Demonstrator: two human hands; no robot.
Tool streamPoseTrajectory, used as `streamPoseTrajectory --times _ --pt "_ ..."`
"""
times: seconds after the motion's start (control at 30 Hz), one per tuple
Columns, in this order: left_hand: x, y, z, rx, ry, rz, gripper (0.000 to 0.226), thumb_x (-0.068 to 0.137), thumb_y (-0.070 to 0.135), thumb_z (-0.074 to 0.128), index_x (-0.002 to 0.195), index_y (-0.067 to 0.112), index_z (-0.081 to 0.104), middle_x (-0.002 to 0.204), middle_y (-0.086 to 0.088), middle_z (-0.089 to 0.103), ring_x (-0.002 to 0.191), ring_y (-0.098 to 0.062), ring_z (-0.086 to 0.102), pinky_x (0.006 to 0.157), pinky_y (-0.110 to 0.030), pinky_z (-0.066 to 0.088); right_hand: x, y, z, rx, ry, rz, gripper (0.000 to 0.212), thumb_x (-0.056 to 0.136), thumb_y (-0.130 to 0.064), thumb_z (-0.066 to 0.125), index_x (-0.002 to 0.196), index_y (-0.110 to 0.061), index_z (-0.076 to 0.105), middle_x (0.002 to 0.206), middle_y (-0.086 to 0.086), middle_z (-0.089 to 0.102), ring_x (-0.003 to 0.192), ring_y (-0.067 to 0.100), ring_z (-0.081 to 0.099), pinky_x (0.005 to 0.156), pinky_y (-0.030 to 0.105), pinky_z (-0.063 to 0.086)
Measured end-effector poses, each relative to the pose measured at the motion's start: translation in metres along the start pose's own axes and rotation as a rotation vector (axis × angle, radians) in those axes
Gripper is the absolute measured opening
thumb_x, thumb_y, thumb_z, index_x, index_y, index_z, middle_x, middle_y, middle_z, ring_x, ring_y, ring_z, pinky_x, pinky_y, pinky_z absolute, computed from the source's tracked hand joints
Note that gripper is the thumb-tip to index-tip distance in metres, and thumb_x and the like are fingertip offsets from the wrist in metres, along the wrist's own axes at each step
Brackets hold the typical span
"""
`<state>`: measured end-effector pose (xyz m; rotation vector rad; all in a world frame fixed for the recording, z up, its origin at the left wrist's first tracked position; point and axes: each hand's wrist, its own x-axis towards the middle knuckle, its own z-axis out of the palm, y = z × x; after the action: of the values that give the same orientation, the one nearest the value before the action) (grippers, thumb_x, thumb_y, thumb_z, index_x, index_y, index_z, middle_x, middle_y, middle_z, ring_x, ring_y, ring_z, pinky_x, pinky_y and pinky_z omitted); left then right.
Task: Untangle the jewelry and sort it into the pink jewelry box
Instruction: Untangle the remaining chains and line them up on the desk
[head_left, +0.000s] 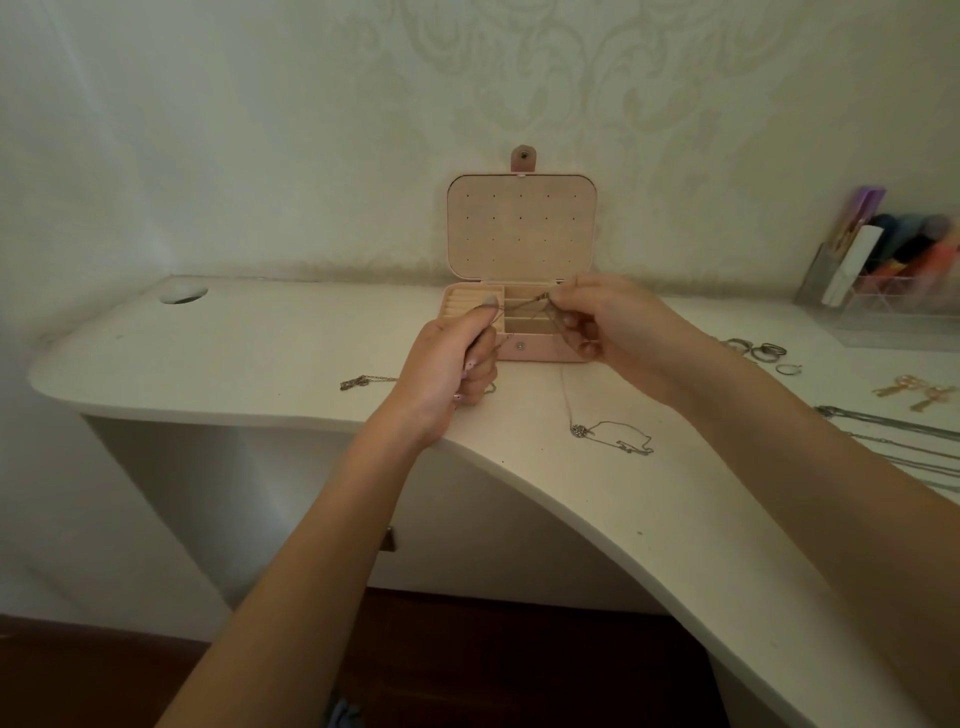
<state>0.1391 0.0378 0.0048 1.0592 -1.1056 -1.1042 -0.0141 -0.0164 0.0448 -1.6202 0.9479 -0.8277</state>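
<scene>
The pink jewelry box stands open against the wall, its lid upright with rows of small holes. Just in front of and above its compartments, my left hand and my right hand each pinch one end of a thin chain stretched between them. A second chain with a round pendant trails from under my right hand onto the table. Left of my left hand lies another small chain.
On the white curved table, at the right, lie several silver rings, gold earrings and long silver chains. A clear organiser with colourful items stands at the far right. A cable hole is at the back left.
</scene>
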Motion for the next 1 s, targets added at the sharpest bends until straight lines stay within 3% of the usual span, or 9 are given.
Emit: streamPoseTrajectory --times 0.07,0.17,0.33,0.5,0.63,0.8,1.0 --pt "-0.001 0.0 0.001 0.024 0.025 0.007 0.063 0.099 0.025 0.04 0.038 0.018 0.026 0.037 0.005 0.018 0.034 -0.01 0.014 0.042 -0.019 0.007 0.001 -0.002 -0.004 -0.16 0.068 -0.058 0.027 0.098 -0.018 0.047 0.071 -0.018 0.049 0.062 -0.002 0.04 0.054 0.009 0.034 0.052 0.019 0.027" --pt "-0.001 0.0 0.002 0.046 0.046 0.013 0.064 0.099 0.026 0.041 0.037 0.019 0.026 0.036 0.005 0.018 0.034 -0.01 0.014 0.042 -0.019 0.008 0.002 -0.005 -0.01 -0.179 0.063 -0.089 0.031 0.101 -0.022 0.043 0.07 -0.019 0.048 0.066 -0.002 0.04 0.057 0.008 0.034 0.053 0.018 0.027" --pt "0.0 -0.001 0.002 0.043 0.077 0.021 0.063 0.098 0.027 0.043 0.037 0.019 0.028 0.036 0.004 0.019 0.034 -0.011 0.015 0.04 -0.017 0.01 0.002 -0.003 -0.015 0.135 -0.107 0.068 0.032 0.099 -0.019 0.035 0.068 -0.019 0.044 0.068 -0.003 0.046 0.059 0.009 0.039 0.054 0.023 0.024" --pt "0.0 -0.002 0.002 0.071 0.123 0.056 0.058 0.098 0.025 0.045 0.043 0.017 0.028 0.038 0.004 0.021 0.033 -0.011 0.018 0.041 -0.018 0.013 0.002 -0.003 -0.019 0.293 -0.232 0.112 0.041 0.1 -0.034 0.037 0.061 -0.022 0.034 0.055 -0.004 0.042 0.053 0.01 0.037 0.054 0.025 0.023" --pt "0.001 -0.004 0.0 0.065 0.154 0.066 0.058 0.098 0.029 0.045 0.044 0.017 0.029 0.037 0.004 0.022 0.034 -0.012 0.017 0.041 -0.02 0.013 -0.002 -0.006 -0.023 0.157 -0.241 0.056 0.039 0.096 -0.041 0.045 0.064 -0.019 0.044 0.049 -0.007 0.023 0.046 0.01 0.021 0.048 0.023 0.019" --pt "0.001 -0.004 0.0 0.071 0.146 0.076 0.061 0.098 0.035 0.045 0.041 0.019 0.03 0.037 0.004 0.022 0.035 -0.013 0.016 0.042 -0.021 0.012 -0.005 -0.013 -0.027 -0.026 -0.14 0.019 0.043 0.093 -0.046 0.049 0.069 -0.012 0.059 0.046 -0.004 0.024 0.04 0.01 0.02 0.043 0.021 0.019" --pt "0.001 -0.004 0.001 0.075 0.131 0.09 0.061 0.099 0.034 0.044 0.041 0.019 0.03 0.037 0.005 0.022 0.036 -0.013 0.016 0.042 -0.021 0.012 -0.007 -0.014 -0.029 -0.044 -0.16 0.033 0.035 0.087 -0.045 0.058 0.076 -0.013 0.059 0.047 -0.007 0.021 0.041 0.009 0.017 0.046 0.023 0.015"
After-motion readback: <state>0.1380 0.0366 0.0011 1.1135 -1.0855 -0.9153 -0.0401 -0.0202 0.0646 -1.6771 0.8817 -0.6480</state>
